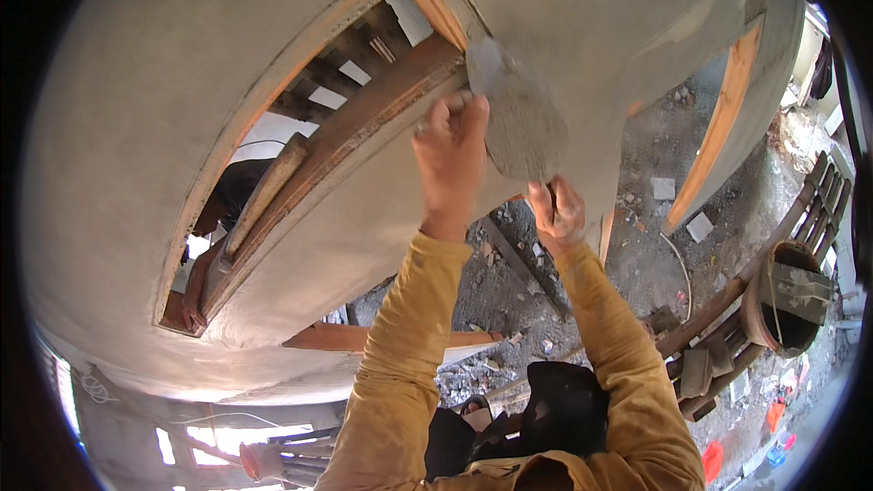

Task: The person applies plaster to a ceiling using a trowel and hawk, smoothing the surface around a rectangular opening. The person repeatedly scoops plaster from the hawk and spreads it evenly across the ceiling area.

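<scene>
A smooth grey plastered wall (118, 155) surrounds the wooden-framed window opening (364, 118), through which dark beams and pale gaps show. Well to the right of that opening stands an orange wooden jamb (725, 118); between the two, lower down, the grey floor (662, 150) lies strewn with rubble and pale tile pieces (699, 226). Farther right of the opening, wooden poles (696, 332) lean in a rack-like row. Below it, toward the lower left, daylight glares through a bright window (250, 441).
</scene>
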`<state>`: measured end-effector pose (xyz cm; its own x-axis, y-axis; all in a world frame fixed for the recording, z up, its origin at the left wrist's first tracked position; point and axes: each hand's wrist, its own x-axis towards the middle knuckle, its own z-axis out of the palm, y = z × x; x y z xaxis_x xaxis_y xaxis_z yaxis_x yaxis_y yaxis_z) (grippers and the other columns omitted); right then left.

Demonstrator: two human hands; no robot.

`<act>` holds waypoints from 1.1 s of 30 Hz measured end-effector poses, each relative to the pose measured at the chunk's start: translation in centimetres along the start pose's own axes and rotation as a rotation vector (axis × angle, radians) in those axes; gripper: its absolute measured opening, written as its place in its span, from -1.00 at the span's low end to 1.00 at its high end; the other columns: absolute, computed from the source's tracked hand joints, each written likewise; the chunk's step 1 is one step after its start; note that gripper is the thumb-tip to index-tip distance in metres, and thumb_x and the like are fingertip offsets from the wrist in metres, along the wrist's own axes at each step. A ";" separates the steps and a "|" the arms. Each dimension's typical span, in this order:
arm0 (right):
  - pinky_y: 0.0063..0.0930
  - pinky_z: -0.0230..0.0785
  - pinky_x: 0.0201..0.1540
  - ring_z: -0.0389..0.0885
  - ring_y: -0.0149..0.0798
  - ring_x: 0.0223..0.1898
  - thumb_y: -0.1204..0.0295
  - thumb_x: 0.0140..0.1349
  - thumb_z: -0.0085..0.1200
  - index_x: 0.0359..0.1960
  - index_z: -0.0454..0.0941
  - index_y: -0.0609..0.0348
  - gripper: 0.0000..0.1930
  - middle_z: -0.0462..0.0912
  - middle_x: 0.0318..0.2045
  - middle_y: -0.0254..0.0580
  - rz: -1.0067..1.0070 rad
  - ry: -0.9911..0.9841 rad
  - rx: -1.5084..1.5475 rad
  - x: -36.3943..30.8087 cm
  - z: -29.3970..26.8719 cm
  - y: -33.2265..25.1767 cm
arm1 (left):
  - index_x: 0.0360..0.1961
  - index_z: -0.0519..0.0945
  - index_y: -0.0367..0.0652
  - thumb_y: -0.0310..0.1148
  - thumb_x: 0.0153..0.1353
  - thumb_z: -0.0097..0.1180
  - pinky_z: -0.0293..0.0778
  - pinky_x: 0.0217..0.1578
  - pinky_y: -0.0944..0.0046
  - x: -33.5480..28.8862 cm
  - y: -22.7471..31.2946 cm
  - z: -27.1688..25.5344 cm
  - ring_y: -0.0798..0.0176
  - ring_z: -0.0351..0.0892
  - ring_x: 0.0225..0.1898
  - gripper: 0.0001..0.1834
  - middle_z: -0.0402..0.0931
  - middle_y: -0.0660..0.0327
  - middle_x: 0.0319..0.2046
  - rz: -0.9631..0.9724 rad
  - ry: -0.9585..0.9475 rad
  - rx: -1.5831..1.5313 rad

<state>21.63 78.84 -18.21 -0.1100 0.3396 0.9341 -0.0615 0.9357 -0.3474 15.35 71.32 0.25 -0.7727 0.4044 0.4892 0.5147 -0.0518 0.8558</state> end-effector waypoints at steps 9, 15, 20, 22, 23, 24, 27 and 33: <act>-0.31 0.44 -0.45 0.58 -0.09 -0.36 0.48 0.20 0.16 0.14 0.41 -0.11 -0.55 0.53 -0.11 -0.09 0.168 -0.106 0.157 1.9 -0.4 -0.9 | -0.34 0.58 -0.36 -0.38 0.18 0.18 0.26 -0.57 0.46 1.3 2.4 -0.5 0.57 0.30 -0.57 -0.80 0.42 0.41 -0.63 0.034 0.004 0.102; -0.27 0.44 -0.44 0.60 -0.07 -0.39 0.38 0.26 0.13 0.11 0.43 -0.03 -0.63 0.58 -0.28 -0.10 -0.124 -0.003 -0.091 3.7 -0.1 -0.2 | -0.33 0.57 -0.41 -0.38 0.17 0.19 0.27 -0.58 0.45 3.0 4.4 -0.3 0.57 0.30 -0.58 -0.76 0.43 0.38 -0.63 0.103 0.009 0.031; -0.26 0.44 -0.45 0.57 -0.03 -0.39 0.48 0.19 0.15 0.13 0.39 -0.05 -0.55 0.54 -0.29 -0.08 0.185 -0.090 0.139 3.3 -0.6 -1.4 | -0.33 0.57 -0.43 -0.38 0.15 0.20 0.28 -0.57 0.46 2.7 3.7 -0.8 0.58 0.31 -0.57 -0.76 0.44 0.36 -0.63 0.085 0.001 0.065; -0.27 0.44 -0.44 0.56 -0.02 -0.40 0.42 0.22 0.14 0.07 0.41 0.07 -0.63 0.53 -0.31 -0.08 0.399 -0.157 0.264 3.0 -1.1 -2.0 | -0.33 0.57 -0.42 -0.39 0.15 0.19 0.28 -0.57 0.47 2.1 3.2 -0.5 0.58 0.32 -0.57 -0.77 0.45 0.36 -0.62 0.005 -0.032 0.035; -0.28 0.44 -0.43 0.57 -0.03 -0.40 0.36 0.25 0.11 0.03 0.43 0.11 -0.67 0.54 -0.35 -0.09 0.218 -0.102 0.118 3.7 -0.7 -1.6 | -0.33 0.57 -0.42 -0.39 0.15 0.19 0.28 -0.57 0.47 2.9 3.3 -0.5 0.58 0.32 -0.57 -0.77 0.46 0.36 -0.62 0.080 -0.018 0.045; -0.28 0.43 -0.42 0.58 -0.04 -0.41 0.29 0.29 0.08 0.00 0.45 0.16 -0.68 0.55 -0.38 -0.10 0.044 -0.053 -0.029 4.9 -0.4 -1.2 | -0.33 0.57 -0.42 -0.39 0.15 0.19 0.28 -0.57 0.48 3.8 4.0 -0.5 0.58 0.32 -0.57 -0.77 0.46 0.36 -0.62 0.145 -0.007 0.058; -0.29 0.44 -0.40 0.59 -0.06 -0.39 0.25 0.32 0.05 0.05 0.44 0.10 -0.67 0.56 -0.35 -0.11 0.194 -0.110 0.080 6.9 -1.1 -2.4 | -0.32 0.58 -0.42 -0.40 0.15 0.18 0.30 -0.55 0.47 4.3 5.5 -0.4 0.57 0.32 -0.56 -0.77 0.46 0.36 -0.62 0.133 -0.009 0.009; -0.25 0.47 -0.40 0.58 -0.10 -0.34 0.41 0.28 0.06 0.12 0.36 -0.07 -0.63 0.55 -0.17 -0.13 0.125 -0.108 0.071 6.4 -0.7 -2.0 | -0.34 0.57 -0.43 -0.41 0.15 0.18 0.29 -0.56 0.46 4.3 5.3 -0.5 0.56 0.32 -0.57 -0.78 0.45 0.37 -0.62 0.196 0.031 0.111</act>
<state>21.78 79.22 -11.48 -0.2271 0.4370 0.8703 -0.1099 0.8765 -0.4688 14.54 72.34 7.00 -0.6639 0.3681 0.6510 0.6928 -0.0252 0.7207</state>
